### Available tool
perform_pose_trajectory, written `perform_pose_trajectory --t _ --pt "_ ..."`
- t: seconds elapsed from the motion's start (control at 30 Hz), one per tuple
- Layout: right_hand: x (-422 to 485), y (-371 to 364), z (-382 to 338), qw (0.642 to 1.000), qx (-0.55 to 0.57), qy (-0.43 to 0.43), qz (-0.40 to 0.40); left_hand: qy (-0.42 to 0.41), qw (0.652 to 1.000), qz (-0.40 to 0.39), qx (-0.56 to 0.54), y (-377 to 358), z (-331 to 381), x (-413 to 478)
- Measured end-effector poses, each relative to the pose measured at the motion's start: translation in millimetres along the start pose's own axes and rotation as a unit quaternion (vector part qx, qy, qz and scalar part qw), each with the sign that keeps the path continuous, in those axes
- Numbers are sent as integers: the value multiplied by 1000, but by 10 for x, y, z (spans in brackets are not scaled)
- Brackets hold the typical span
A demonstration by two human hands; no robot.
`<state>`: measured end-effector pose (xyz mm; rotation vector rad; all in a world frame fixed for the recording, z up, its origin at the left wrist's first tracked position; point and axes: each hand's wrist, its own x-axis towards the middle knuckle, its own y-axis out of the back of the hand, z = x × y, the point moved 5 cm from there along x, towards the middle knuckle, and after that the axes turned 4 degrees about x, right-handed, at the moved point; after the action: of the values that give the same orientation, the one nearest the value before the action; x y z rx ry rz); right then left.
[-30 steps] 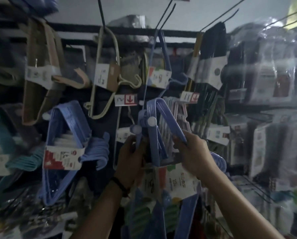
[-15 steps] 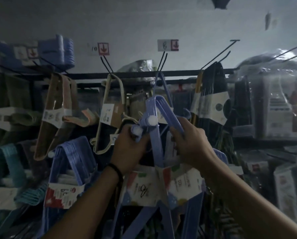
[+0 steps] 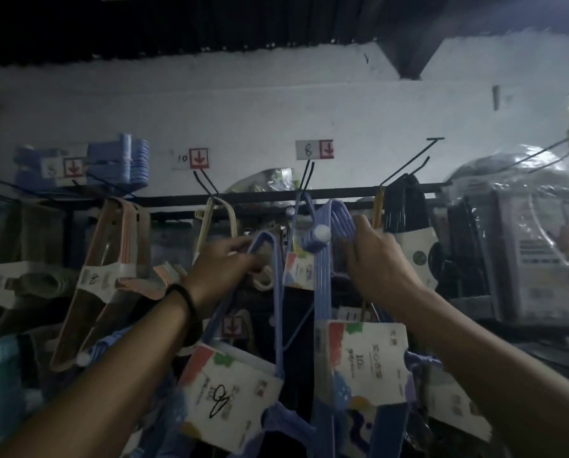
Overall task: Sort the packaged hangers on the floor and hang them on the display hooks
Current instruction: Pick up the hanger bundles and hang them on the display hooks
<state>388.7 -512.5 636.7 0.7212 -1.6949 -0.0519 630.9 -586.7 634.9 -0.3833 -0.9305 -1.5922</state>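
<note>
Head view: the right hand has its grip closed around the top bend of a blue hanger pack, lifted just below and right of the display hook under the "8" label. The left hand pinches the apex of a second blue hanger pack, lower and left of that hook. Each pack carries a white card sleeve hanging well below the hook. A single blue hanger already hangs on the hook.

We judge the step in hand to be threading the right pack onto the hook. To do it well, we would bring the open loop up level with the hook's tip, slide it back toward the rail and let go only once the weight sits on the wire. The left pack should be kept clear, so the two bundles do not tangle. The cream hangers on the hook left of ours are close; snagging looks possible.

Versus half a second ago: both hands held the packs together in one cluster beneath the hook. Now they are split apart, the right pack has risen nearer the hook, and the view has tilted upward.
</note>
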Motion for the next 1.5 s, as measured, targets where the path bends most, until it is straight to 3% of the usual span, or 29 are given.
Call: perform_pose_trajectory --t 0.1,0.27,0.43,0.57,0.67,0.83,0.97,1.1,1.5 --pt "248 64 39 1000 -2 0 7 3 999 -6 -41 129 209 224" --pt "630 210 -70 1000 16 -10 5 26 966 -205 -154 233 461 694" --pt "917 405 -111 999 6 -3 39 61 944 -262 -194 461 587 1062" --pt "1002 467 -104 996 64 18 65 67 981 -179 -45 432 645 1224" --pt "1041 407 -139 996 58 38 50 14 989 -115 86 283 693 1257" --pt "1108 350 -7 999 -1 26 25 -4 970 -93 225 184 758 1337" --pt "1165 300 8 997 -71 30 23 -32 925 -101 366 30 972 1440" --pt "1227 120 -44 990 -132 39 -8 -43 908 -112 403 14 1180 1555" --pt "1589 17 3 993 -111 19 43 -33 878 -121 463 157 1305 1758"
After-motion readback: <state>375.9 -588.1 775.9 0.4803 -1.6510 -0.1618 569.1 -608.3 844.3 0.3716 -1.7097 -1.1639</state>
